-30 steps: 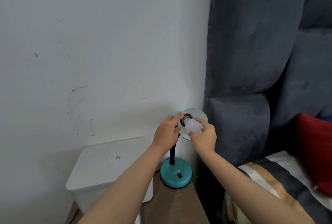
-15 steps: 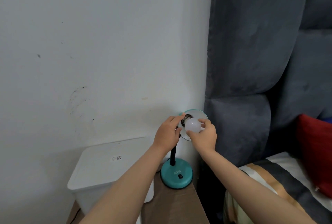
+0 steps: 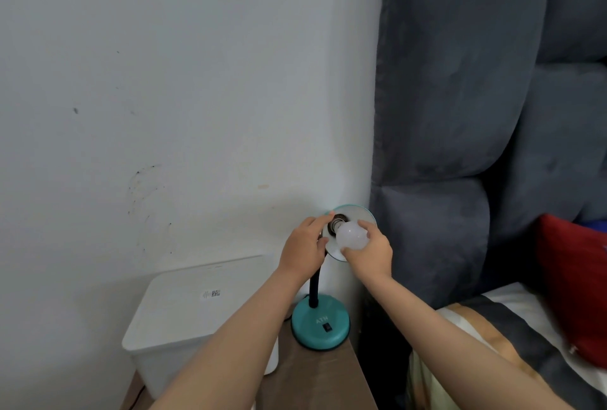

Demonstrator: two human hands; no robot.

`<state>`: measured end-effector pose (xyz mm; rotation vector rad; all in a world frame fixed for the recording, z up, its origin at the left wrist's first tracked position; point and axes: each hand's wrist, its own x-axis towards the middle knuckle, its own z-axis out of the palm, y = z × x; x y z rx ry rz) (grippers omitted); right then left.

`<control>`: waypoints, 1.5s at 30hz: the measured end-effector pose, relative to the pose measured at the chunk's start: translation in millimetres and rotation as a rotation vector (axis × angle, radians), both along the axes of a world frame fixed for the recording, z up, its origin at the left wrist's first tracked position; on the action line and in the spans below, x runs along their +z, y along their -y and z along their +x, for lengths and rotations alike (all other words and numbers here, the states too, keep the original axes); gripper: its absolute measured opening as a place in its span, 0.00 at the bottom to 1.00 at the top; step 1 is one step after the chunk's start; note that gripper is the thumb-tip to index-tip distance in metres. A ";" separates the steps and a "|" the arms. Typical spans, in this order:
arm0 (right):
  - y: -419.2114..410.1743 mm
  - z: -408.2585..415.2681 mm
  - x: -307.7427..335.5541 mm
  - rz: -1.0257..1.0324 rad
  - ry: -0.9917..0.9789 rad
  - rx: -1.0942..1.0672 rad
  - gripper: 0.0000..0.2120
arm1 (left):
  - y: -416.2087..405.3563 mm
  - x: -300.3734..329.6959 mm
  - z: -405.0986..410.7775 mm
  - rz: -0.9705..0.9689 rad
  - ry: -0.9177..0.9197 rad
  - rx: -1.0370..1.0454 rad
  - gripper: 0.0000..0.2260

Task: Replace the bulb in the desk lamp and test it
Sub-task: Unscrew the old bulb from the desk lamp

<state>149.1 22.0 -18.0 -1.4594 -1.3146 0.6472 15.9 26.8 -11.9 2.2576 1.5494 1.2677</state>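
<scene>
Reaching out from the bottom of the view, my two bare forearms run up toward the lamp [image 3: 331, 278] in the corner. Nearest me is the wooden nightstand [image 3: 315, 376], with a white lidded bin [image 3: 197, 314] on its left part; the lid is on, a small printed label sits on top, and I cannot see what is inside. Just right of the bin stands the lamp's round teal base [image 3: 320, 327], a black switch [image 3: 326, 327] on its front, and a black neck [image 3: 313, 291] rising from it. To the right lies the bed [image 3: 512, 344] with striped bedding and a red pillow [image 3: 578, 284].

Higher up, my left hand [image 3: 303, 250] is curled around the left rim of the shade [image 3: 356, 214], index finger along the top edge and thumb at the lower edge, gripping it. The shade opens toward me like a shallow bowl, and inside it sits the dark socket [image 3: 338, 224]. My right hand [image 3: 369, 253] is closed around the white bulb [image 3: 351, 236], fingertips over its top and thumb beneath. The bulb's narrow end points into the socket and meets it; how far in it sits I cannot tell.

Behind everything is the scuffed white wall [image 3: 180, 97], and to its right the padded grey headboard [image 3: 476, 113].
</scene>
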 end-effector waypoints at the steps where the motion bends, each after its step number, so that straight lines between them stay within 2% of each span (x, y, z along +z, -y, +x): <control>1: 0.4 -0.7 0.7 0.001 -0.033 -0.004 0.29 | 0.1 -0.1 -0.1 0.002 0.001 0.001 0.24; 5: 0.3 -3.7 0.2 0.020 -0.183 -0.042 0.22 | -0.8 -1.6 -0.1 0.006 -0.001 0.000 0.24; 9: 0.5 -6.0 0.6 0.058 -0.222 -0.084 0.19 | -0.6 -1.3 -0.7 0.002 -0.006 -0.004 0.24; 13: 1.7 -7.3 8.5 0.056 -0.235 -0.150 0.28 | -0.7 -1.4 -0.7 0.007 -0.002 -0.014 0.24; 17: 2.8 -7.2 11.5 -0.026 -0.136 -0.141 0.31 | -1.0 -1.3 -0.8 0.009 0.002 -0.012 0.24; 22: -1.3 -9.6 13.2 -0.108 -0.165 -0.086 0.25 | -1.0 -1.4 -0.7 0.006 0.006 -0.015 0.24; 27: 0.4 -5.6 15.4 -0.085 -0.193 -0.075 0.21 | -1.3 -1.8 -1.1 0.007 0.000 -0.014 0.23; 32: 2.7 -7.3 10.0 -0.060 -0.268 -0.089 0.30 | -1.0 -1.7 -0.6 -0.010 0.014 -0.014 0.23; 34: 3.3 -8.6 9.2 -0.071 -0.265 -0.094 0.31 | -0.8 -1.5 -0.8 -0.008 0.013 -0.015 0.23; 39: -0.9 -13.3 11.3 -0.075 -0.372 -0.089 0.25 | -1.8 -2.3 -0.9 0.005 0.015 -0.015 0.24; 43: -1.2 -14.0 9.6 -0.006 -0.429 -0.161 0.11 | -0.7 -3.3 -0.8 0.003 0.016 -0.019 0.23; 45: -0.8 -12.9 7.4 -0.004 -0.429 -0.166 0.09 | -0.3 -3.0 -1.0 0.003 0.018 -0.016 0.23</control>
